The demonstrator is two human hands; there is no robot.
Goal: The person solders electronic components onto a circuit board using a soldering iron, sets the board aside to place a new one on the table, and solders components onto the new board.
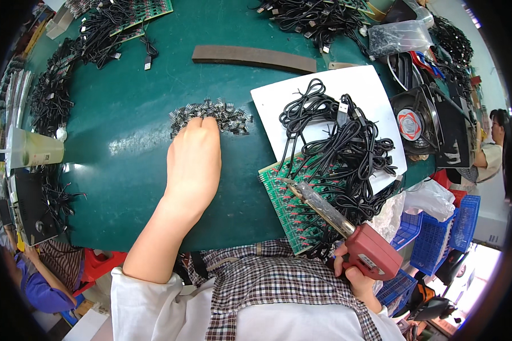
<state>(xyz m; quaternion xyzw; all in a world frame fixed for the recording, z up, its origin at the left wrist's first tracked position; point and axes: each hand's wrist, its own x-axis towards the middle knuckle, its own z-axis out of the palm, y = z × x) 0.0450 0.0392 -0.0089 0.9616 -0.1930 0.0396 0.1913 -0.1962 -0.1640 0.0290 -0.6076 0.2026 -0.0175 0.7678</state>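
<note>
My left hand (194, 153) reaches over a pile of small black parts with metal pins (233, 118) on the green table. Its fingertips are pressed together at the near edge of the pile, and whatever is between them is hidden. In my right hand (356, 278) is a red soldering gun (375, 253), gripped by its handle. The gun's metal barrel (327, 213) points up and left, with its tip over a green circuit board panel (290, 213). Bundled black USB cables (347, 148) lie across the panel and a white sheet (267, 102).
A brown bar (253, 58) lies across the table's far side. More cable bundles (307, 20) line the back. At right stand a fan (409, 122) and blue crates (432, 241); at left, a plastic cup (34, 150) and a black box (37, 210). Other people sit at both sides.
</note>
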